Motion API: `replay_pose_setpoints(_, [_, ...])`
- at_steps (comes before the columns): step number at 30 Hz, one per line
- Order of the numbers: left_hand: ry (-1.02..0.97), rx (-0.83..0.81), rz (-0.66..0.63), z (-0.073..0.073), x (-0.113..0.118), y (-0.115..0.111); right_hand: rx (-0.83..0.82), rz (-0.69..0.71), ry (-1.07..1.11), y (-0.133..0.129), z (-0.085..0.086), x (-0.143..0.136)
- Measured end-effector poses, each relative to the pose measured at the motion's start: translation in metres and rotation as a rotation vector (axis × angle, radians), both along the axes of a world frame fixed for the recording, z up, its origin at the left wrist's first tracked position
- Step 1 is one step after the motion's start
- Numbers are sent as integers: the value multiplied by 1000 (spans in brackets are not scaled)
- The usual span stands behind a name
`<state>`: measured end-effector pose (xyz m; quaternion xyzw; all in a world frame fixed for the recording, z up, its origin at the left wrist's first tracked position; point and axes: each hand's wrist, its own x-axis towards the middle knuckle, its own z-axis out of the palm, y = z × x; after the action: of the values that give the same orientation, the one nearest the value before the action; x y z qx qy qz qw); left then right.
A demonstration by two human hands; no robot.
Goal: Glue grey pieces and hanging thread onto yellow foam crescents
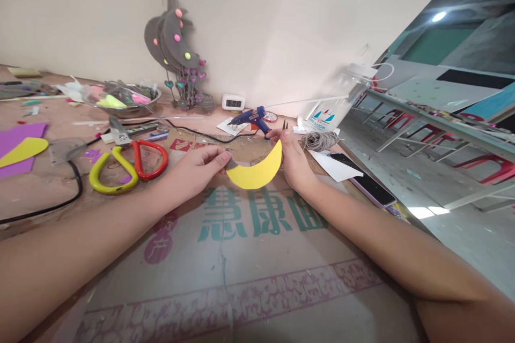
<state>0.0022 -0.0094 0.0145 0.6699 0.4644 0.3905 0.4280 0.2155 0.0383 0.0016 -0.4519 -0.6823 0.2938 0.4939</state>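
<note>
A yellow crescent-shaped piece (256, 174), like paper or felt, is stretched between my two hands with its points upward. My left hand (205, 166) is closed on its left end, where a small grey piece (231, 164) shows beside the thumb. My right hand (295, 161) is closed on the right tip. Two dark narrow points (285, 125) stick up above the right fingers; what they belong to is hidden. Scissors with a yellow and a red handle (124, 166) lie left of my left hand. A blue glue gun (251, 118) rests behind both hands.
Printed plastic sheeting (257, 278) covers the near table. Around it are grey twine (322, 141), a phone (368, 182), a clear bottle (332, 102), a bowl of craft bits (126, 104) and a black cord (76, 187). Decorated grey crescents (171, 37) hang on the wall behind.
</note>
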Motion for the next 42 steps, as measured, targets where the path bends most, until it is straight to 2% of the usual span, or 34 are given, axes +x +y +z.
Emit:
replay_pose_setpoints(3, [6,16,-4,1,0,0,14,32,-74,1,-1,1])
replay_pose_setpoints(11, [17,69,-14,-6,-1,3,304,218,-441,-21,6,-7])
replay_pose_setpoints(17, [71,119,-16,-4,-2,2,431,236,-602,-19,6,-8])
replay_pose_setpoints(25, [139,191,-22,-4,-2,2,519,234,-634,-15,1,-8])
replay_pose_setpoints(42, [157,195,-60,-3,-3,1,502,277,-696,-14,-1,-8])
